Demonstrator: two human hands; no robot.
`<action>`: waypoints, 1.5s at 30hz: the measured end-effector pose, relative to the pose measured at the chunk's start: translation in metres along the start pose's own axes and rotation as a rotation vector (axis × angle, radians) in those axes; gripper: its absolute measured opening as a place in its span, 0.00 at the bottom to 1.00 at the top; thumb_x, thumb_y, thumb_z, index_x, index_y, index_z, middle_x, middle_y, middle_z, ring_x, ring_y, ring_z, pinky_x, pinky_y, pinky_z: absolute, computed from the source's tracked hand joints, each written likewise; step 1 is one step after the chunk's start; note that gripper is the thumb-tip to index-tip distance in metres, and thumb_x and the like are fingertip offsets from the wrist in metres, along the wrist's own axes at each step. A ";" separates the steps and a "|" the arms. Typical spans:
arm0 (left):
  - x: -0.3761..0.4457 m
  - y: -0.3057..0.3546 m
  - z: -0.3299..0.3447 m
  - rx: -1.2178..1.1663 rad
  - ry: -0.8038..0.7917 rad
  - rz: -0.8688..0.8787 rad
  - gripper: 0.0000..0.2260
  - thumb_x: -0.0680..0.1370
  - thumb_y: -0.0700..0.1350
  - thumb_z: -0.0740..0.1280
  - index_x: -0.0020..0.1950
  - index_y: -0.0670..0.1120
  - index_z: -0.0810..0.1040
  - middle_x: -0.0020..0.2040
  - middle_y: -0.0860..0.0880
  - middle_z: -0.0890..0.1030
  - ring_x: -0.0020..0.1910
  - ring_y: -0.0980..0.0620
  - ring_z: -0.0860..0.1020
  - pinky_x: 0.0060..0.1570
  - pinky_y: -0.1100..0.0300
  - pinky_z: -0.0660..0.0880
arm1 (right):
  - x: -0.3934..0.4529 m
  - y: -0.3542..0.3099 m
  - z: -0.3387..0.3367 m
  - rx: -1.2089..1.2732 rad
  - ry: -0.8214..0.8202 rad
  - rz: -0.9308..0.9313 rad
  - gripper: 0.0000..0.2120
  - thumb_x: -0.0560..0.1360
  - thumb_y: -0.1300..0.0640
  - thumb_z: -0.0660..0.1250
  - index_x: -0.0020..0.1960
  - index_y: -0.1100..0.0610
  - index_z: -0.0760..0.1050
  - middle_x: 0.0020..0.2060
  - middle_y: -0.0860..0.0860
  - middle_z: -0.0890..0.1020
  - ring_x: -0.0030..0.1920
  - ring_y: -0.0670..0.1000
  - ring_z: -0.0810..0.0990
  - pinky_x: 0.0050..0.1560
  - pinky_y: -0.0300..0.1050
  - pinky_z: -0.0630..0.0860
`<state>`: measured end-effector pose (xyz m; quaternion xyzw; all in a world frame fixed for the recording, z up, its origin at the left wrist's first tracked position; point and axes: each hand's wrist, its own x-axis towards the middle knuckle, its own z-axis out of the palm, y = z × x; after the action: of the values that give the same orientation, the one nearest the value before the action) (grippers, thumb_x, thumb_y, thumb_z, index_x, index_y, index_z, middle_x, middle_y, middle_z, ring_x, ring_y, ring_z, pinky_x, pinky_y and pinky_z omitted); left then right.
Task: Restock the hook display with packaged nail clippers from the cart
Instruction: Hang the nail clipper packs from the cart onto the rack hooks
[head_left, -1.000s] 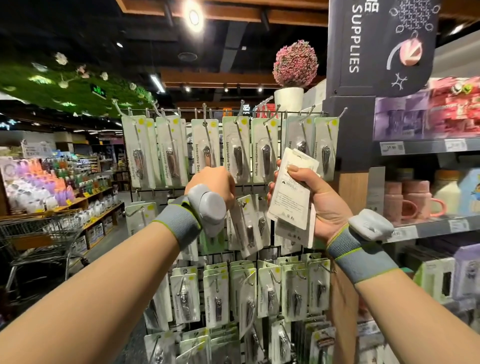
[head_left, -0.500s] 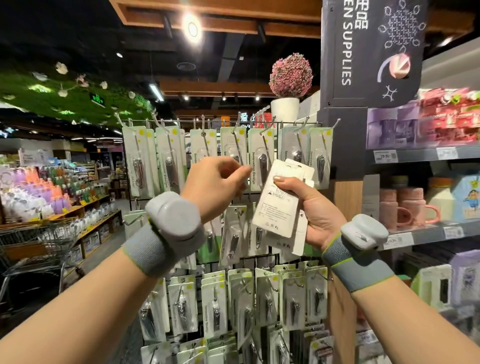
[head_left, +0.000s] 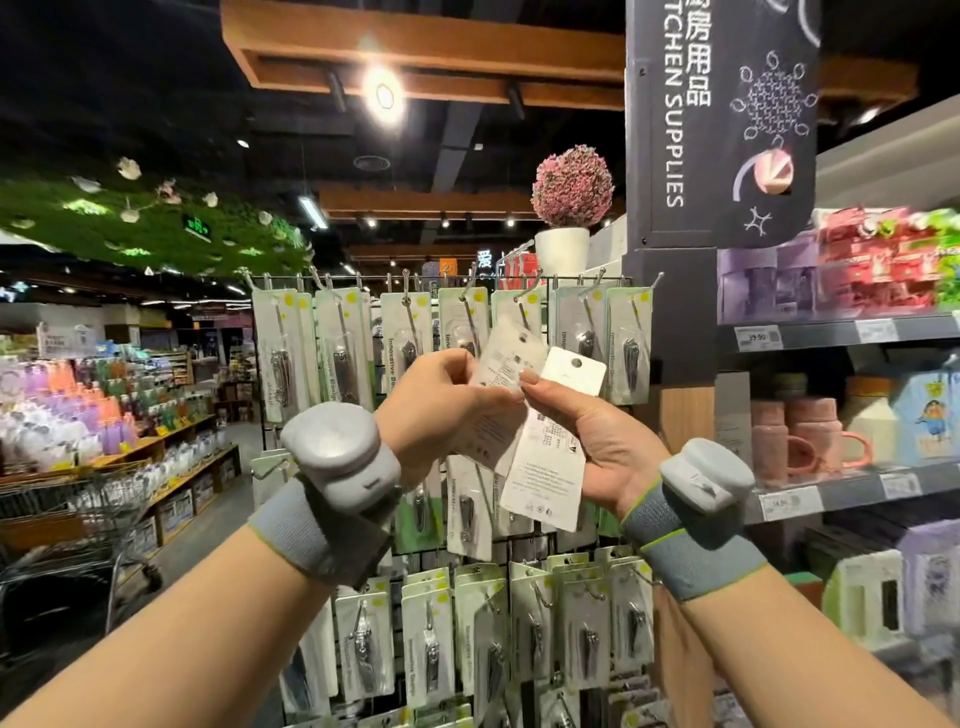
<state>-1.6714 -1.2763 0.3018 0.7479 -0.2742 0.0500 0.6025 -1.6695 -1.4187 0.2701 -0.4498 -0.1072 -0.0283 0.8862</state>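
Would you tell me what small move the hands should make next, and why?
Probably the left hand should draw the one package it pinches clear of the stack gripped by the right hand, then lift it to a top-row hook: its punched hole already points upward.

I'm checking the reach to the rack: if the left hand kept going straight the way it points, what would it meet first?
Probably the packages held by the right hand; the left hand already pinches one package. The top-row packs hang behind them; depth is unclear.
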 end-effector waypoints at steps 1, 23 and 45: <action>0.000 0.001 -0.002 -0.054 -0.007 -0.023 0.10 0.74 0.36 0.69 0.54 0.37 0.74 0.48 0.41 0.81 0.38 0.48 0.78 0.28 0.60 0.75 | 0.000 0.000 0.000 0.015 0.002 0.009 0.09 0.75 0.65 0.63 0.40 0.62 0.80 0.34 0.58 0.83 0.31 0.54 0.82 0.35 0.53 0.81; -0.003 -0.001 -0.040 -0.375 0.019 -0.083 0.02 0.74 0.38 0.67 0.46 0.42 0.78 0.38 0.47 0.82 0.38 0.50 0.80 0.30 0.60 0.75 | 0.007 -0.005 0.017 -0.066 0.032 -0.035 0.04 0.74 0.68 0.64 0.41 0.64 0.76 0.27 0.55 0.79 0.25 0.49 0.80 0.29 0.43 0.80; -0.020 -0.018 -0.080 -0.287 0.125 -0.084 0.08 0.78 0.46 0.63 0.41 0.45 0.73 0.32 0.51 0.76 0.31 0.55 0.74 0.37 0.60 0.71 | 0.010 0.007 0.028 -0.129 -0.057 -0.058 0.04 0.70 0.69 0.65 0.44 0.64 0.76 0.28 0.55 0.80 0.27 0.50 0.81 0.31 0.44 0.81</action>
<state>-1.6594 -1.1929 0.2991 0.6603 -0.2092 0.0316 0.7206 -1.6629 -1.3910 0.2829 -0.5031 -0.1433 -0.0479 0.8509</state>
